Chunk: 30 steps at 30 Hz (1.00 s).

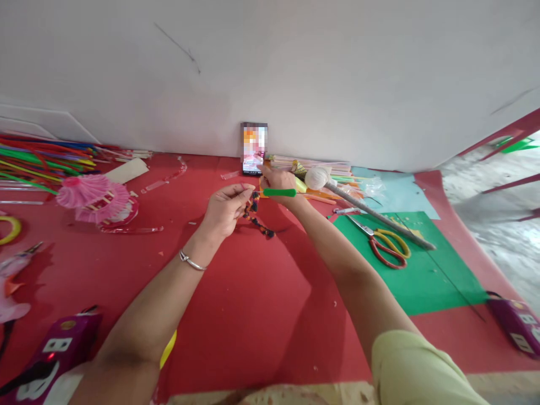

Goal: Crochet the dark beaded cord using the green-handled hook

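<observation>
left hand [225, 209] pinches a dark braided cord [254, 212] at table [253, 304] centre. right hand [278, 183], at 2 o'clock of it, fingers clenched on a green stick [279, 192]. we judge: keep the cord taut, work slowly. scissors [386, 244] at 3 o'clock.

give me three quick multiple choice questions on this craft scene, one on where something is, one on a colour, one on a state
1. Where do the scissors lie?
A. on the green sheet
B. under the pink fan
C. against the wall

2. What colour is the stick in the right hand?
A. blue
B. green
C. white

3. What is the left hand doing?
A. lying flat on the red mat
B. holding the phone
C. pinching a dark multicoloured strand

Answers:
1 A, both handles and blades rest on the green sheet.
2 B, the stick in its grip is bright green.
3 C, thumb and fingertips close on the strand's top end, and the rest dangles.
</observation>
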### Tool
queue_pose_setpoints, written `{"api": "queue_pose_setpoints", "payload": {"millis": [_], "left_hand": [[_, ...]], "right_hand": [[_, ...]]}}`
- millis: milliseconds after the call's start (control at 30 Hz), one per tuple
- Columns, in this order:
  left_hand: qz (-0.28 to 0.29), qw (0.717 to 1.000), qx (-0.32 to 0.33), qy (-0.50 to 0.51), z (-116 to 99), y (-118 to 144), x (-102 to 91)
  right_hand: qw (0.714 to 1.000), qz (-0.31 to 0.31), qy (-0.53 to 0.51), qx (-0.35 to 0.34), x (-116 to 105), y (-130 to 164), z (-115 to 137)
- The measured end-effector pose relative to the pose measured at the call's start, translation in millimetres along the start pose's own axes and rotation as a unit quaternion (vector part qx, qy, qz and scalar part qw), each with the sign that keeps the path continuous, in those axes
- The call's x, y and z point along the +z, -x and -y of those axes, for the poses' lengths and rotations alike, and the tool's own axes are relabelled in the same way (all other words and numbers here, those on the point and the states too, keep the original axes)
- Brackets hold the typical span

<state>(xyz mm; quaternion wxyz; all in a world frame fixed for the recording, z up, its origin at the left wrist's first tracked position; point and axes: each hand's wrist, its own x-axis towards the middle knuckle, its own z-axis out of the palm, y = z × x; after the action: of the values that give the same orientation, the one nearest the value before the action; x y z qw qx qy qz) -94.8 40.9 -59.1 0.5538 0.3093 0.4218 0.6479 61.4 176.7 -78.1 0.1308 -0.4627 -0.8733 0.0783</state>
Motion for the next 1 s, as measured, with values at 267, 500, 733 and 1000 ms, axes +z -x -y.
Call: {"api": "queue_pose_setpoints", "payload": {"millis": [267,500,733,1000], "left_hand": [[-0.003,1.0,-0.007,-0.02,5,3,5.3],[0.014,0.999,-0.004,-0.052,11,4,6.4],[0.02,0.998,0.026,-0.063,14,5,4.4],[0.011,0.99,0.071,-0.122,17,7,8.5]], "right_hand": [[0.89,0.023,-0.444,-0.095,-35,84,0],[0.864,-0.025,-0.503,-0.021,-48,99,14],[0.847,-0.037,-0.53,-0.017,-31,99,13],[0.809,-0.066,-0.583,0.032,-21,100,16]]}}
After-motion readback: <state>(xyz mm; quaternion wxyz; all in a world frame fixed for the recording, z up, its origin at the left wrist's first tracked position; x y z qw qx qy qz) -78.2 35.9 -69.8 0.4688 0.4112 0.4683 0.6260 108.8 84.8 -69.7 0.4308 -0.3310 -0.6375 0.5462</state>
